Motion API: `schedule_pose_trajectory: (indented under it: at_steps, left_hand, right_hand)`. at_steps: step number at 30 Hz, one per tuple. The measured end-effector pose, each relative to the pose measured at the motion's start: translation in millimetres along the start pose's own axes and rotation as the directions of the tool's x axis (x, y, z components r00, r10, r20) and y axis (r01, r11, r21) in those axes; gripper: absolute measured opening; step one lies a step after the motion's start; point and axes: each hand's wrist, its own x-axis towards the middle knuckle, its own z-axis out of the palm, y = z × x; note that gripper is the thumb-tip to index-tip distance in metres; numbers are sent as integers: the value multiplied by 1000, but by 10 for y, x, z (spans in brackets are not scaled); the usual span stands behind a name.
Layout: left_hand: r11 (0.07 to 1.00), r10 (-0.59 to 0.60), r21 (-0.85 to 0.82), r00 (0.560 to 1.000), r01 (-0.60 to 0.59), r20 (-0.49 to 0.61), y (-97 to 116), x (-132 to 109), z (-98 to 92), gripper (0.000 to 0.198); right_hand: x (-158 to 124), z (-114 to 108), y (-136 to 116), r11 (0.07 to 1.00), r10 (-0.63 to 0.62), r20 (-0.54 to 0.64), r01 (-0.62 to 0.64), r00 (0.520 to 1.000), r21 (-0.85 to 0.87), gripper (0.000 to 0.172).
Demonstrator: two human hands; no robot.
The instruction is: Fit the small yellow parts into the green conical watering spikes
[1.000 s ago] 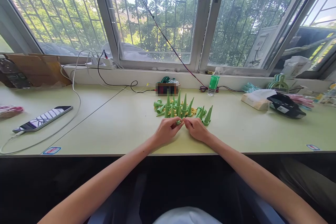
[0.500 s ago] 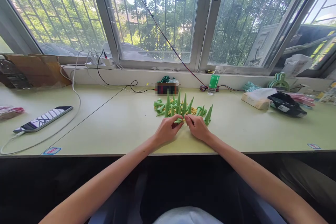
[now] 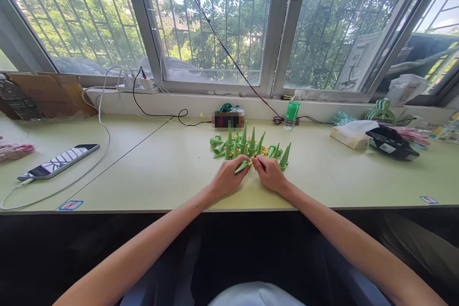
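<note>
While both hands meet at the centre of the frame, the left hand (image 3: pixel 226 177) holds a green cone (image 3: pixel 242 166) that lies nearly flat, tip pointing toward the lower left, just above the table (image 3: pixel 172 172). Its fingers are clamped around the cone's body. The right hand (image 3: pixel 269 173) has its fingertips drawn together at the cone's wide end. Whether they pinch the cone itself or a small piece pressed against it is too small to tell.

Directly behind the hands, toward the window, stands a cluster of upright cones (image 3: pixel 247 139), points up and close together, with one more cone (image 3: pixel 285 157) at the cluster's right edge. At the cluster's left edge several lying cones (image 3: pixel 217 146) rest on their sides. Small yellow pieces (image 3: pixel 264 151) are scattered among the bases. As a judgement, the upright cones look like finished pieces and the lying ones like pieces waiting, so most of the pile appears handled and a few remain.

Well apart from the work, a phone (image 3: pixel 59 161) on a white cable sits at the left of the frame. A water bottle (image 3: pixel 292 114) stands by the sill at upper centre. A tissue pack (image 3: pixel 349 136) and a black pouch (image 3: pixel 390 143) lie at the right.
</note>
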Motion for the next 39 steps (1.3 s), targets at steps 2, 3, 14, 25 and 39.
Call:
schedule_pose_trajectory:
  at_steps: [2, 3, 14, 25, 39]
  left_hand:
    - [1000, -3, -16, 1000, 3, 8, 10, -1, -9, 15]
    - [1000, -7, -26, 1000, 7, 13, 14, -3, -13, 16]
    - [996, 85, -21, 996, -85, -7, -1, -48, 17, 17]
    - [945, 311, 112, 950, -307, -26, -13, -63, 23, 17]
    - [942, 319, 102, 948, -319, 24, -12, -66, -24, 25]
  right_hand:
    - [0, -2, -4, 1000, -5, -2, 5, 1000, 0, 44]
    - [1, -3, -6, 1000, -7, -4, 7, 1000, -1, 44]
    - [-18, 4, 0, 999, -40, -47, 40, 998, -12, 45]
    - [-44, -13, -13, 991, -135, -52, 134, 989, -26, 39]
    - [-49, -19, -21, 987, -160, -48, 158, 986, -42, 38]
